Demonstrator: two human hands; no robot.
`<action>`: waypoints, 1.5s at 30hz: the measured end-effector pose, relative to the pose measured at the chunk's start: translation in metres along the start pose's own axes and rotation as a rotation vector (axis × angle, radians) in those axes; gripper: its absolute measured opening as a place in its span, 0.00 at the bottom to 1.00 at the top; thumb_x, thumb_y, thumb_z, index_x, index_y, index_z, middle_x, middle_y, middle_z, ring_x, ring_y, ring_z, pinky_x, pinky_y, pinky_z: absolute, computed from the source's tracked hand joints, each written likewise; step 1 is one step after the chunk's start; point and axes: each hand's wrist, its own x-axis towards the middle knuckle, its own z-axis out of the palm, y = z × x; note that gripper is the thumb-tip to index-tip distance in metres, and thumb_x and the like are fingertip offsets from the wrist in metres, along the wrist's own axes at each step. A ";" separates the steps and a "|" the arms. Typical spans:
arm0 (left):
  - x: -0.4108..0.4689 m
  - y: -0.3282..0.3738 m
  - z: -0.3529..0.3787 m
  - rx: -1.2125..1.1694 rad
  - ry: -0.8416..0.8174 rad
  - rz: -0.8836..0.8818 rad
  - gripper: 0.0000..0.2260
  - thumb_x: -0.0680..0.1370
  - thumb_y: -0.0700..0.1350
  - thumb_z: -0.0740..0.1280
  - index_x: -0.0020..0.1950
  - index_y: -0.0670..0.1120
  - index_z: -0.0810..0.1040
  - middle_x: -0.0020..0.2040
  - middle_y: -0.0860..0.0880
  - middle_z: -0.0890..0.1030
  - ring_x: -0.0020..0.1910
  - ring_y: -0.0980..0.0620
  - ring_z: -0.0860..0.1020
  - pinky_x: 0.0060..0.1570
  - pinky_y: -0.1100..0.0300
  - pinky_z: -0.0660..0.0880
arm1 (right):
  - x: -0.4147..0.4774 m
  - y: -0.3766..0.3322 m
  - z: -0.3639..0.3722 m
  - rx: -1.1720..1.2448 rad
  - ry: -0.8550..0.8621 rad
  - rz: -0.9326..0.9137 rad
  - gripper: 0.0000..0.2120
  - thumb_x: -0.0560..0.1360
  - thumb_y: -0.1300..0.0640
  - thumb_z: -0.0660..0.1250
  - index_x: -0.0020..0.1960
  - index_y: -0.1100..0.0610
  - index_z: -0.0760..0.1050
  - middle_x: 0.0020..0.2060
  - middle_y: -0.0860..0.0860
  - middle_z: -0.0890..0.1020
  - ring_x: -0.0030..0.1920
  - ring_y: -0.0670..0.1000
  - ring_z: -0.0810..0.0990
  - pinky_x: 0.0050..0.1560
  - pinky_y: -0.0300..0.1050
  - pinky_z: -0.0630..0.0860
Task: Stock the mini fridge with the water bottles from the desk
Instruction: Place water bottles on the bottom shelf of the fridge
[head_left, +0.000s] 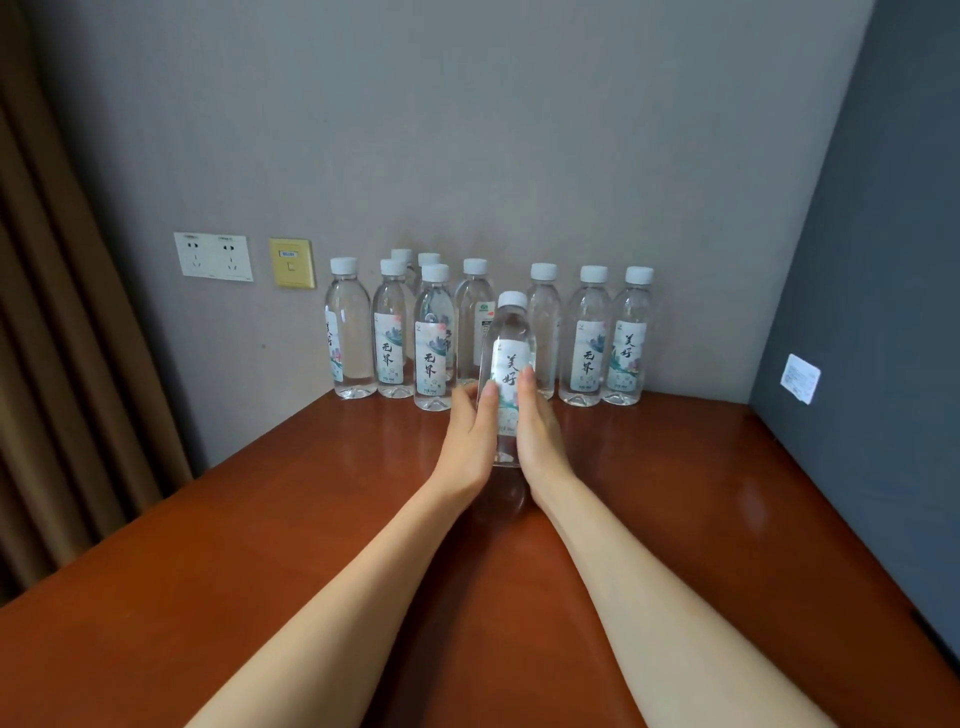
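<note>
While the other bottles (587, 353) stand by the wall (467, 156) on the brown surface (260, 545), the left hand (467, 431) and right hand (540, 431) curl round one upright water bottle (511, 353) just in front of them.

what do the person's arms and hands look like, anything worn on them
The left hand and right hand wear no gloves; no ring, watch or band shows. The left forearm and right forearm are uncovered, with no sleeve in view.
</note>
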 end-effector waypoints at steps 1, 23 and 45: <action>-0.007 0.001 -0.001 -0.001 -0.004 0.007 0.14 0.84 0.54 0.51 0.63 0.47 0.66 0.64 0.49 0.72 0.61 0.57 0.70 0.54 0.70 0.62 | -0.006 -0.002 -0.001 0.003 0.002 0.009 0.19 0.80 0.37 0.52 0.43 0.46 0.76 0.46 0.45 0.83 0.47 0.42 0.81 0.55 0.43 0.75; -0.158 0.051 0.007 -0.085 -0.017 -0.067 0.16 0.82 0.55 0.57 0.64 0.46 0.71 0.61 0.45 0.76 0.60 0.50 0.76 0.58 0.58 0.72 | -0.165 -0.049 -0.050 -0.009 0.080 0.102 0.23 0.77 0.34 0.55 0.46 0.51 0.78 0.44 0.51 0.85 0.46 0.53 0.84 0.56 0.57 0.79; -0.262 0.098 0.065 0.283 -0.018 0.481 0.18 0.79 0.56 0.58 0.67 0.51 0.71 0.52 0.58 0.76 0.48 0.62 0.76 0.48 0.70 0.72 | -0.253 -0.078 -0.164 -0.125 0.367 -0.237 0.32 0.70 0.31 0.58 0.34 0.63 0.71 0.30 0.57 0.77 0.33 0.50 0.75 0.39 0.55 0.74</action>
